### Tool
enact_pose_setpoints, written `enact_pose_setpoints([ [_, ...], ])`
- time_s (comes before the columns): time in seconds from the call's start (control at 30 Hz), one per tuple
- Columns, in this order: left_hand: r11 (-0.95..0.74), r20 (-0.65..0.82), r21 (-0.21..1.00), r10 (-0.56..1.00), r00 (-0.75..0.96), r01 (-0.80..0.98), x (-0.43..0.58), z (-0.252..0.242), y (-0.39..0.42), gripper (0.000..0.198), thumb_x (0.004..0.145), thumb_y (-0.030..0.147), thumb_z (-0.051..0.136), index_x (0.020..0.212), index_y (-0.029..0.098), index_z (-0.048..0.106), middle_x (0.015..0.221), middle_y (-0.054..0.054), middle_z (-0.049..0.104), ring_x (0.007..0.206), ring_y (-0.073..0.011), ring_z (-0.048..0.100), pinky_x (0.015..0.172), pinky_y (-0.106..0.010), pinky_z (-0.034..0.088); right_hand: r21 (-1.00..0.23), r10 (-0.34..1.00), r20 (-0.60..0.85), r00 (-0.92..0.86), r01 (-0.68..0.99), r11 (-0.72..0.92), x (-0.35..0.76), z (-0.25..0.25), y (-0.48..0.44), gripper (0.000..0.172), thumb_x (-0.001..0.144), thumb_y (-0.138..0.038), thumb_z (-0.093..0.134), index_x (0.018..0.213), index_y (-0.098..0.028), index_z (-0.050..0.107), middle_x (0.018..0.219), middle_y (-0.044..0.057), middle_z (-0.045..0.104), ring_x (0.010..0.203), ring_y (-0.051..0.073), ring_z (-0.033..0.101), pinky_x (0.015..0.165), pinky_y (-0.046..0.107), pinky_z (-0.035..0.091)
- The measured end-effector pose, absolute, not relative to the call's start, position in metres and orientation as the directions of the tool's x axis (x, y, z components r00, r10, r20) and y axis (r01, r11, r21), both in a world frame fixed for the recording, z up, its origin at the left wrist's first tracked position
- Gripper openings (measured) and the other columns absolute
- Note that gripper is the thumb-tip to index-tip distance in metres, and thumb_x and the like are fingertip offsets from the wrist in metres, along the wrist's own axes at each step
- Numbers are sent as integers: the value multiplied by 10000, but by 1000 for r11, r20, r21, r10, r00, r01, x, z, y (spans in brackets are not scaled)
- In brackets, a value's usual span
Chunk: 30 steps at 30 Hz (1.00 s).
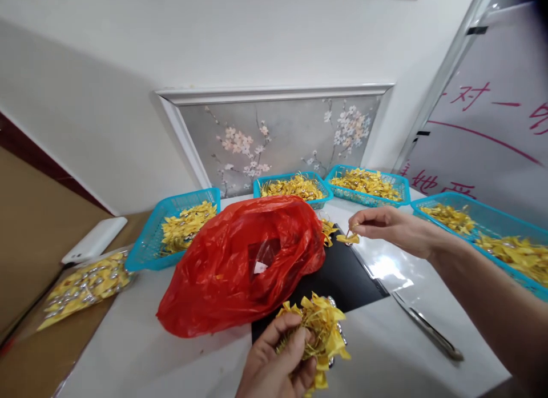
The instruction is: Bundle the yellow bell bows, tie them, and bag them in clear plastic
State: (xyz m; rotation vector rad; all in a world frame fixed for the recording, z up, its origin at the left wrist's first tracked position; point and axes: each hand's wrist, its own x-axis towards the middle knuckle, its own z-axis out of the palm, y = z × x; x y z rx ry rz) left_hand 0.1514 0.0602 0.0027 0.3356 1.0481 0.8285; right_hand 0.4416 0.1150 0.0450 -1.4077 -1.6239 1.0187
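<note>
In the head view, your left hand (pixel 280 355) comes up from the bottom edge with its fingers curled and its thumb pressed over, clamped on a bunch (pixel 327 329) of yellow bows in front of the black mat (pixel 342 278). Your right forearm (pixel 475 278) slants in from the right edge, and your right hand (pixel 387 226) points leftward, thumb and fingertips pinched on a single bow (pixel 347 238) near the mat's far end. The red bag (pixel 205 289) sits on the tabletop (pixel 141 352), beyond and left of your left hand.
</note>
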Motion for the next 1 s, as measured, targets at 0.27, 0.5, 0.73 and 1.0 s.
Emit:
enact_pose_setpoints([
  [0.27,598,-601,656,783,160,-460,152,6,53,284,547,102,868,750,173,682,701,-27,742,628,-141,690,581,-230,542,-917,951,18,-310,374,139,407,65,75,235,900,-394,554,831,-171,579,748,-2,556,692,126,484,630,237,381],
  [0.5,544,-579,683,810,92,-487,151,11,54,239,608,68,822,768,169,676,701,-27,740,615,-129,684,563,-216,549,-823,908,81,-412,486,294,393,76,59,214,960,-297,477,909,-189,655,848,20,648,764,123,576,667,214,434],
  [0.73,517,-549,704,831,88,-488,150,12,52,244,602,121,835,788,170,684,788,-36,729,676,-149,685,603,-230,552,-756,841,112,-529,504,418,389,80,53,272,967,-183,454,1043,-251,705,1035,42,607,882,126,590,737,213,462],
  [1.0,544,-508,676,833,221,-497,163,10,42,202,641,175,819,788,160,681,769,-35,711,683,-124,650,631,-218,511,-600,812,200,-548,587,544,339,64,48,347,963,-122,436,1091,-309,699,897,24,587,777,116,559,662,204,441],
])
